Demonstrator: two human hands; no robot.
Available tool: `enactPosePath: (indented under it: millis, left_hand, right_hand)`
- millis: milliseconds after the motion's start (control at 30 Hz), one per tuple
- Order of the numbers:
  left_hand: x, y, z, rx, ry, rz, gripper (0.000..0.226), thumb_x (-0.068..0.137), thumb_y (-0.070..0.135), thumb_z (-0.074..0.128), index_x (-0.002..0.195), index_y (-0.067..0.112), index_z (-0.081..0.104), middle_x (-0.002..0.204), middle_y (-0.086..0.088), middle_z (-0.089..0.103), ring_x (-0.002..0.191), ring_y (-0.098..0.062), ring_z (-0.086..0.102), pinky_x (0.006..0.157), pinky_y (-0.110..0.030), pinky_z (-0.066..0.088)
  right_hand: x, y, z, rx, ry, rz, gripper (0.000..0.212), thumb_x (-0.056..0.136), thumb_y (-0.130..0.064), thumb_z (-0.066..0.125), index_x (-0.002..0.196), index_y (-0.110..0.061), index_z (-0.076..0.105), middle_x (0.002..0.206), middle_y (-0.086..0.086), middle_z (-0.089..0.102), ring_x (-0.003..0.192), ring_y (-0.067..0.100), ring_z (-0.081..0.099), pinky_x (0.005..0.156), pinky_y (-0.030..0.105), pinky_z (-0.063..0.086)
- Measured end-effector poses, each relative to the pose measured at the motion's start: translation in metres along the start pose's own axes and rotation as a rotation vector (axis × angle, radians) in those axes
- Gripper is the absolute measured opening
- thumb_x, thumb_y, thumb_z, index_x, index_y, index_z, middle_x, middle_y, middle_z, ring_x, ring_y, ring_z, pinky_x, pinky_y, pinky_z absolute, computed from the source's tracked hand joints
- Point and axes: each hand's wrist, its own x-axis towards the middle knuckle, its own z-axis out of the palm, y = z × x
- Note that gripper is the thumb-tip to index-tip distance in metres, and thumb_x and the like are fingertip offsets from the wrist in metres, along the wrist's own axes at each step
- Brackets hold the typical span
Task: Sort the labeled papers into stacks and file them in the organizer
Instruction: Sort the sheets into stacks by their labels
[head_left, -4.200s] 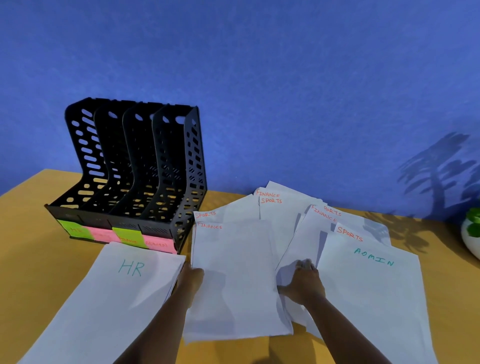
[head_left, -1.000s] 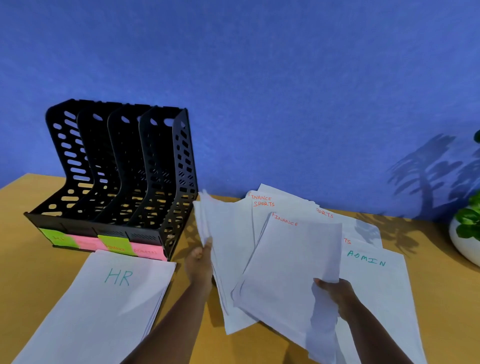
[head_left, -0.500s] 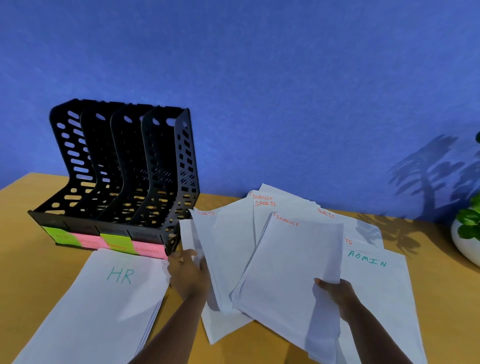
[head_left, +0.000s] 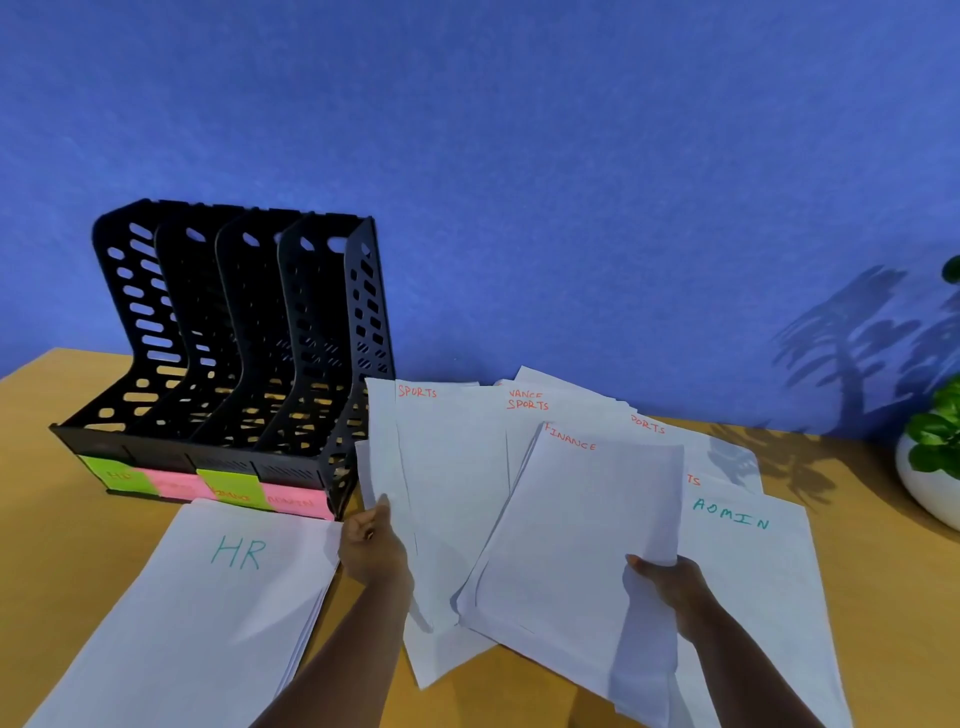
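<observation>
left hand (head_left: 375, 545) is gripping the sports sheets (head_left: 441, 493), right hand (head_left: 670, 577) is gripping the finance stack (head_left: 576, 525), splitting the labels apart above the desk (head_left: 883, 571); organizer (head_left: 234, 353) is standing empty far left.

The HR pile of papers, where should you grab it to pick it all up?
Probably by its right long edge, near the left hand. The HR pile lies flat on the table, and there the sheet edges show stacked, so fingers could slide under all of them with the thumb on top. The organizer crowds its far end.
</observation>
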Motion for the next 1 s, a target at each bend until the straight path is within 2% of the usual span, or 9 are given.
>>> enactPosePath:
  millis: [67,200,400,567,633,733,800,867,1000]
  left_hand:
    - [0.004,0.001,0.001,0.016,0.042,0.053,0.016,0.091,0.016,0.056,0.078,0.006,0.053,0.078,-0.011,0.054,0.076,-0.024,0.05,0.062,-0.023,0.038]
    - [0.011,-0.005,0.002,0.083,0.045,0.11,0.021,0.096,0.015,0.046,0.101,-0.004,0.054,0.092,-0.027,0.057,0.087,-0.036,0.055,0.076,-0.039,0.042]
    - [0.014,-0.011,0.001,0.116,-0.027,0.148,0.021,0.096,0.012,0.044,0.108,-0.004,0.051,0.1,-0.024,0.06,0.1,-0.04,0.058,0.075,-0.035,0.041]
    - [0.0,-0.013,-0.001,0.523,-0.634,0.493,0.046,0.09,0.0,0.052,0.134,0.005,0.041,0.132,-0.013,0.055,0.12,-0.03,0.054,0.096,-0.03,0.045]
    - [-0.008,-0.016,0.001,0.663,-0.768,0.631,0.05,0.091,-0.001,0.049,0.138,0.013,0.039,0.137,-0.007,0.052,0.126,-0.025,0.051,0.105,-0.026,0.039]
    - [-0.015,-0.019,0.002,0.692,-0.879,0.597,0.055,0.093,0.0,0.047,0.14,0.024,0.035,0.14,0.004,0.045,0.134,-0.018,0.042,0.107,-0.008,0.027]
    - [-0.016,-0.019,0.002,0.705,-0.871,0.655,0.055,0.092,0.002,0.05,0.141,0.02,0.034,0.145,0.001,0.041,0.138,-0.019,0.036,0.111,-0.015,0.023]
    - [-0.012,-0.019,0.001,0.697,-0.819,0.667,0.059,0.09,-0.001,0.051,0.143,0.017,0.029,0.144,-0.01,0.044,0.134,-0.025,0.042,0.111,-0.031,0.033]
    - [-0.01,-0.008,-0.003,0.681,-0.461,0.506,0.073,0.087,-0.006,0.046,0.148,0.015,0.012,0.133,-0.025,0.05,0.111,-0.04,0.057,0.087,-0.045,0.052]
  right_hand:
    - [0.0,0.0,0.0,-0.01,0.005,-0.004,0.039,0.079,-0.005,0.071,0.108,0.018,0.058,0.099,0.027,0.062,0.087,0.032,0.055,0.076,0.038,0.041]
    - [-0.001,-0.001,0.001,-0.021,0.017,-0.015,0.039,0.079,-0.004,0.072,0.108,0.018,0.058,0.096,0.023,0.061,0.086,0.03,0.054,0.075,0.036,0.04]
    - [-0.003,-0.002,0.001,-0.027,0.02,-0.016,0.039,0.078,-0.005,0.072,0.108,0.017,0.058,0.112,0.032,0.062,0.089,0.031,0.055,0.078,0.038,0.041]
    - [-0.003,-0.003,0.001,-0.017,0.014,-0.003,0.039,0.078,-0.004,0.072,0.108,0.018,0.058,0.108,0.03,0.063,0.088,0.031,0.055,0.078,0.038,0.041]
    - [-0.004,-0.003,0.0,-0.009,0.004,0.003,0.04,0.078,-0.004,0.072,0.109,0.018,0.058,0.109,0.031,0.063,0.089,0.032,0.055,0.079,0.038,0.042]
    - [-0.006,-0.004,0.0,-0.01,0.005,-0.003,0.039,0.079,-0.004,0.071,0.109,0.017,0.058,0.113,0.033,0.062,0.09,0.032,0.055,0.08,0.039,0.042]
    - [-0.007,-0.004,0.0,-0.008,0.007,-0.004,0.038,0.079,-0.004,0.071,0.108,0.017,0.058,0.113,0.033,0.062,0.089,0.032,0.055,0.081,0.042,0.044]
    - [-0.008,-0.004,0.0,-0.009,0.01,-0.003,0.038,0.079,-0.004,0.071,0.107,0.017,0.059,0.112,0.033,0.062,0.088,0.032,0.055,0.079,0.042,0.044]
    - [-0.008,-0.004,0.001,-0.01,0.021,-0.003,0.039,0.078,-0.006,0.072,0.107,0.016,0.059,0.112,0.032,0.063,0.087,0.031,0.055,0.077,0.038,0.042]
